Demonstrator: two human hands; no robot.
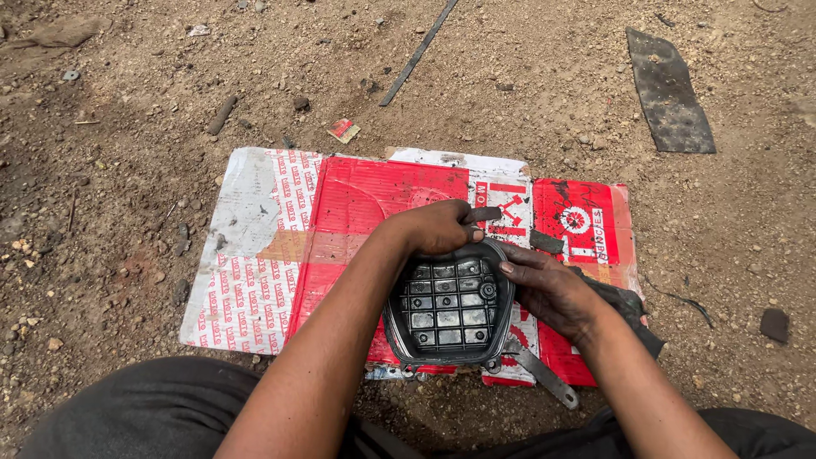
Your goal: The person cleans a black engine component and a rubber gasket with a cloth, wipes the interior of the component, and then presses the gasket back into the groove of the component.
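Gripping a dark ribbed cover (pixel 450 310) at both sides, over flattened cardboard (pixel 255 255) on dirt.
Left hand (pixel 438 225) pinching the far rim, right hand (pixel 548 289) clasping the near-right edge; likely inspecting, steady turning needed.

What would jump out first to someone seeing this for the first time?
Most striking is the flattened red and white cardboard sheet spread on the dusty ground in mid-frame. Over its right half, the left hand and right hand grip a dark ribbed metal cover, hollow side up, by its top and right edges. A dark flat scrap lies on the dirt at upper right.
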